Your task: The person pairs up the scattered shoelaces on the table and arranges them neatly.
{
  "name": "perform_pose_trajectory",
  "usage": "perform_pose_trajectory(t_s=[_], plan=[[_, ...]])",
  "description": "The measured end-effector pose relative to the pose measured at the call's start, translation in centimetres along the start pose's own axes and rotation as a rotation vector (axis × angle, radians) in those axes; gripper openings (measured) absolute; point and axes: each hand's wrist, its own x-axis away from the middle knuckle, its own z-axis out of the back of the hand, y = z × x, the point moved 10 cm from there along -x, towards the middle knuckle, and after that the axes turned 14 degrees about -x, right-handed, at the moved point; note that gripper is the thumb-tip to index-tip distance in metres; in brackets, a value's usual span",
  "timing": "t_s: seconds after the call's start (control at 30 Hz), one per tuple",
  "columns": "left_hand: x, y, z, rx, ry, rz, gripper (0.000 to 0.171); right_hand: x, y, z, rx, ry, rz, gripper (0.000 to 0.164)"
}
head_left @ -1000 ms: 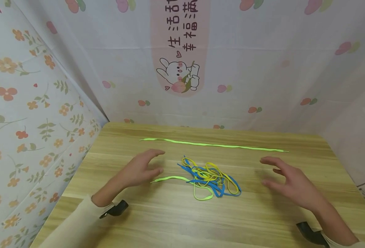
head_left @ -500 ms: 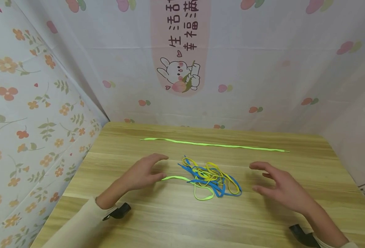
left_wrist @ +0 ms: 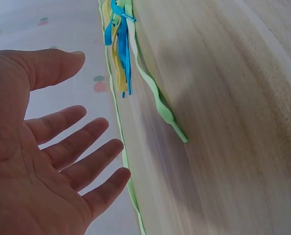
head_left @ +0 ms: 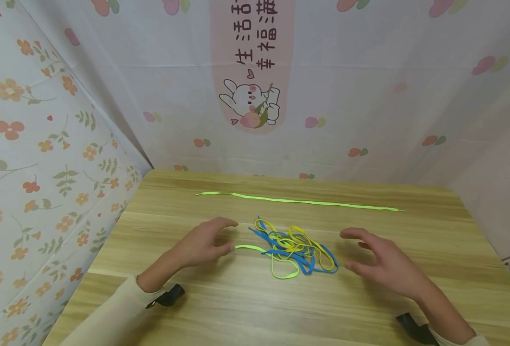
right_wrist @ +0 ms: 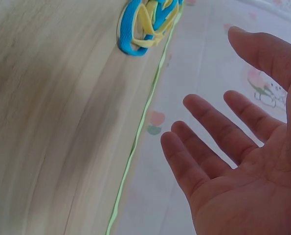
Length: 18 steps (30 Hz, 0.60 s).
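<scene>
The left hand point(head_left: 203, 242) and right hand point(head_left: 386, 262) are both empty, thumbs well apart from fingers, either side of the blue, yellow and green lace tangle point(head_left: 298, 246) on the table point(head_left: 237, 307). A green lace point(head_left: 298, 201) lies straight beyond it. Pulling one end hard could cinch a knot, since loops cross; a careless grab could lift everything together.

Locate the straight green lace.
In the head view, the straight green lace lies across the far side of the table, between the tangled laces and the backdrop.
</scene>
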Motion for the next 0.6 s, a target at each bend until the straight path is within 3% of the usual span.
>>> perform_pose_trajectory(t_s=[0.3, 0.6], plan=[[0.0, 0.0, -0.6, -0.003, -0.017, -0.005, 0.05, -0.6, -0.2, -1.2, 0.014, -0.017, -0.017, 0.064], [-0.1, 0.4, -1.0, -0.096, -0.003, -0.055, 0.039, -1.2, -1.4, -2.6, -0.001, -0.047, 0.024, 0.063]])
